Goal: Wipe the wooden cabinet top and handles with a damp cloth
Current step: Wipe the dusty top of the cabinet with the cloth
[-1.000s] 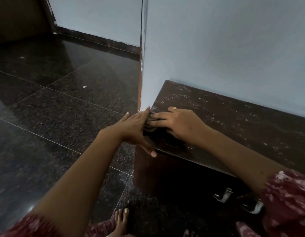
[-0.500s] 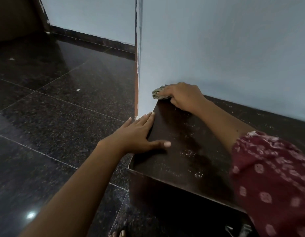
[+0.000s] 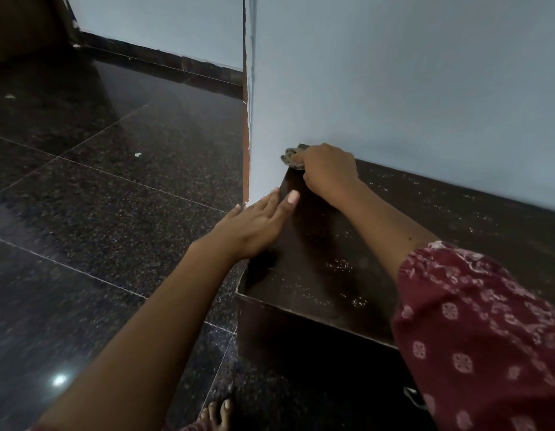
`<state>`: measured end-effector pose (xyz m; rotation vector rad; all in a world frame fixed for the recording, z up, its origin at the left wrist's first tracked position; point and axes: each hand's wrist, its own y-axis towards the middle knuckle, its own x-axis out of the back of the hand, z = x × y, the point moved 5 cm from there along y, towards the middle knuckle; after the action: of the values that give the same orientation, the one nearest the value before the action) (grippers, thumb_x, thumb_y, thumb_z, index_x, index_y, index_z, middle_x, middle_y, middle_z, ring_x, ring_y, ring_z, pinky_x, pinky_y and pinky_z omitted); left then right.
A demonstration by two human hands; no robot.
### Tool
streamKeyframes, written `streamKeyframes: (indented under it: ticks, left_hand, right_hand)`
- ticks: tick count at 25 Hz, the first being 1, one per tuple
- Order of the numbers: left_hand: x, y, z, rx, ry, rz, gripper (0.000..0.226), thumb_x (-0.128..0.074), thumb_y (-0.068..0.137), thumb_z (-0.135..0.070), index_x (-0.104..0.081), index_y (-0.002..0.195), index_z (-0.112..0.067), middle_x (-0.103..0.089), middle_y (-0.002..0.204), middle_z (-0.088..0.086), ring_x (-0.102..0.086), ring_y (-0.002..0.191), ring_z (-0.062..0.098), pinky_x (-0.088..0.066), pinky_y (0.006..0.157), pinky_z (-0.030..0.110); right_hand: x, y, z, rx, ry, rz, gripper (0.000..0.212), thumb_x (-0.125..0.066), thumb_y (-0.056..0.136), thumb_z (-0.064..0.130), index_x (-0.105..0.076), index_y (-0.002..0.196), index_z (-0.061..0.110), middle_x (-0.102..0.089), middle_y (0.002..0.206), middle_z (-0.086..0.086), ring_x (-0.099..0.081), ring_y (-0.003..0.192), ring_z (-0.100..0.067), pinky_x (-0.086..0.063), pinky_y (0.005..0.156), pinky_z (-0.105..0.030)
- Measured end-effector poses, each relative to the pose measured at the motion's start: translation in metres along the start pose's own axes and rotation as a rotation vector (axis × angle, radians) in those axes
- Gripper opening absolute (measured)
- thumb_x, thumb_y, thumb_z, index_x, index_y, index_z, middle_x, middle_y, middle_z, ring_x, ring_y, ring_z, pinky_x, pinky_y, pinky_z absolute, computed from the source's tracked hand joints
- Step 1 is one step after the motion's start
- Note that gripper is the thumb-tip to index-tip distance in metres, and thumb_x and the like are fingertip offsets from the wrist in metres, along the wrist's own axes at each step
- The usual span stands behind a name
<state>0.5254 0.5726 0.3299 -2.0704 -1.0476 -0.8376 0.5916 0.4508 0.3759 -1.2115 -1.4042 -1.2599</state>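
Floor: dark polished speckled stone tiles (image 3: 114,213) fill the left half of the view, with a bare foot (image 3: 215,413) at the bottom edge.
Sleeve: a maroon patterned sleeve (image 3: 487,337) covers the right upper arm, nearest the camera.
Handle: a pale metal fitting (image 3: 414,396) shows low on the cabinet front beside the sleeve (probably a handle, too little of it is visible to be sure).
Cabinet top: the dark wooden cabinet top (image 3: 332,244) runs lengthwise along the wall, away to the right; pale specks (image 3: 341,265) lie on its near part.
Left hand: the left hand (image 3: 254,225) lies flat on the top's left edge, fingers straight and holding nothing, as a brace.
Right hand: the right hand (image 3: 329,172), farther out than the left, has its fingers curled round the cloth.
Cloth: the crumpled greyish cloth (image 3: 290,158) is pressed into the far left corner of the top, touching the wall.
Wall: the pale blue wall (image 3: 394,88) closes off the back.
Next move: with the cloth hard in that corner, all the unwiped wood lies to its right and back toward the person, so the stroke likely runs rightward along the wall; the handles come later.
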Motion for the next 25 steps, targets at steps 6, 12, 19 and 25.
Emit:
streamKeyframes:
  ticks: [6, 12, 19, 25]
  left_hand:
    - [0.017, -0.016, -0.012, -0.021, -0.103, -0.194, 0.063, -0.003, 0.095, -0.051, -0.01, 0.151, -0.023, -0.009, 0.161, -0.004, -0.006, 0.148, 0.011, 0.001, 0.119, 0.042]
    - [0.008, -0.025, -0.016, -0.067, -0.112, -0.11, 0.062, -0.006, 0.095, -0.053, -0.022, 0.149, -0.028, -0.022, 0.158, -0.003, -0.016, 0.147, 0.013, -0.007, 0.122, 0.042]
    - [-0.005, -0.032, -0.025, -0.034, -0.16, -0.102, 0.059, -0.014, 0.098, -0.046, -0.017, 0.15, -0.017, -0.013, 0.16, 0.002, -0.008, 0.148, 0.014, -0.003, 0.119, 0.03]
    - [-0.011, -0.023, -0.026, -0.051, -0.161, -0.137, 0.058, -0.014, 0.099, -0.042, -0.014, 0.15, -0.013, -0.008, 0.161, 0.003, -0.002, 0.149, 0.013, 0.001, 0.119, 0.028]
  right_hand:
    - [0.021, -0.087, 0.033, 0.148, 0.135, 0.026, 0.035, -0.039, 0.095, 0.02, -0.054, 0.125, 0.029, -0.059, 0.128, -0.001, -0.053, 0.116, -0.027, -0.046, 0.084, -0.038]
    - [0.033, -0.161, 0.049, 0.343, 0.104, 0.073, 0.042, -0.033, 0.094, 0.028, -0.043, 0.133, 0.04, -0.048, 0.139, 0.008, -0.05, 0.118, -0.025, -0.046, 0.073, -0.034]
    - [0.026, -0.214, 0.022, 0.576, 0.029, -0.1, 0.042, -0.048, 0.074, 0.021, -0.068, 0.107, 0.038, -0.073, 0.105, 0.013, -0.068, 0.071, -0.015, -0.051, 0.045, -0.022]
    - [0.03, -0.183, -0.004, 0.409, 0.009, 0.003, 0.052, -0.062, 0.083, 0.016, -0.052, 0.126, 0.043, -0.057, 0.132, 0.016, -0.06, 0.109, -0.023, -0.053, 0.066, -0.031]
